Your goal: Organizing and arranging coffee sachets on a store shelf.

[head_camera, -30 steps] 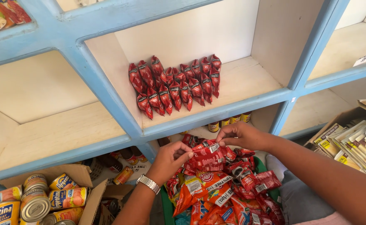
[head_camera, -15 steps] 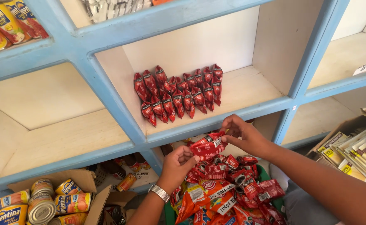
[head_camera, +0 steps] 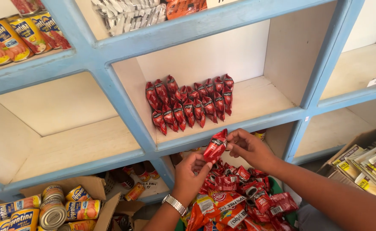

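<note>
I see a light-blue wooden shelf unit [head_camera: 123, 102] with pale boards. Small glossy red sachets [head_camera: 190, 105] lie in two overlapping rows on its middle compartment. Yellow-labelled tins [head_camera: 12, 38] stand upper left; what look like silvery packets [head_camera: 126, 15] lie above.

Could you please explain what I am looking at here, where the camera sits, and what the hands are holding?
There is no machine here: a person works with bare hands, and the single picture comes from a camera worn on their head, looking down. The left hand, with a silver wristwatch, and the right hand together hold one small red sachet by its ends. In front is a blue shelf unit with pale compartments. In the middle compartment, matching red sachets lie in two rows. Below the hands is a pile of red and orange packets. At lower left a cardboard box holds yellow cans; more cans stand at upper left.
</note>
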